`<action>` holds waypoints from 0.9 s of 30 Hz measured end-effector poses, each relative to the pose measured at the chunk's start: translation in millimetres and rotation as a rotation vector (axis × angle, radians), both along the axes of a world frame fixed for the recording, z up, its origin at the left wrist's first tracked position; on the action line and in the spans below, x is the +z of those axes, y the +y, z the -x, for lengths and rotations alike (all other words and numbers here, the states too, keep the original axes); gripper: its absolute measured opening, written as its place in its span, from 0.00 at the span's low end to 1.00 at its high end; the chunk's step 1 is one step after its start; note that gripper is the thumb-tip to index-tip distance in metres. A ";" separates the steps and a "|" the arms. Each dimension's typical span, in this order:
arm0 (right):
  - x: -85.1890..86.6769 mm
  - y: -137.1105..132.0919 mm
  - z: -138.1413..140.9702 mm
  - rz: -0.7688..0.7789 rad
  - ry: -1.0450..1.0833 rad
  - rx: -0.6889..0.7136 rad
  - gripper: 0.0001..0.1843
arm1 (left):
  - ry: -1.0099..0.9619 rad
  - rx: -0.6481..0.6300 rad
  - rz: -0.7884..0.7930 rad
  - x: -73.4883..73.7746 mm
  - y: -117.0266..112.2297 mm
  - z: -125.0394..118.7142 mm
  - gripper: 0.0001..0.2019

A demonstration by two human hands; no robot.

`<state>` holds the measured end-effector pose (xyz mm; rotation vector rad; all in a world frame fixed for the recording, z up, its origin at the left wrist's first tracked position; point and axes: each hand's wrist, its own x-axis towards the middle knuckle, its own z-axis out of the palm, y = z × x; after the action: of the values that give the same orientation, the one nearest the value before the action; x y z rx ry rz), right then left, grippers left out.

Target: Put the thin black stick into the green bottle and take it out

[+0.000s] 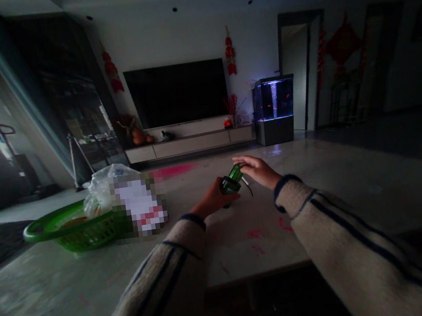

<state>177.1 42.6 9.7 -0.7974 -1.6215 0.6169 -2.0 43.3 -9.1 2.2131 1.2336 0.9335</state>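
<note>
My left hand [216, 197] is closed around a dark, glossy, boxy object [230, 184] above the table; its exact kind is too dim to make out. From the object's upper right sticks a green see-through piece [235, 172]. My right hand [258, 170] has its fingertips on the top end of that green piece, thumb side hidden behind it. A short white bit and a thin dark curved strip [250, 191] hang just below my right fingers. Both wrists come out of light, dark-striped sleeves.
On the pale stone table [255, 256], with pink stains, a green plastic basket [89, 236] stands at left, holding a clear plastic bag [105, 185]. Beside it is a blurred white item [141, 203]. Beyond are a television [177, 94] and a lit aquarium [274, 100].
</note>
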 end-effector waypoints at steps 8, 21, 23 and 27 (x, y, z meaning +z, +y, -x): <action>-3.7 4.9 -3.6 0.029 -0.006 -0.146 0.15 | 0.002 -0.025 0.033 -0.7 0.5 -1.0 0.31; 3.0 -0.5 -4.5 0.060 0.104 0.014 0.12 | -0.018 -0.016 -0.002 -2.4 3.6 -0.7 0.30; 2.7 1.0 -6.0 0.067 0.126 0.003 0.11 | -0.023 -0.018 -0.005 -2.8 4.0 -0.6 0.30; -2.5 6.4 -8.8 0.064 0.100 -0.085 0.15 | -0.026 -0.016 0.002 -2.9 3.9 0.1 0.30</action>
<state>185.9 49.0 7.2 -0.8646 -1.4759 0.6401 -2.2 47.2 -11.9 2.1988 1.2028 0.9512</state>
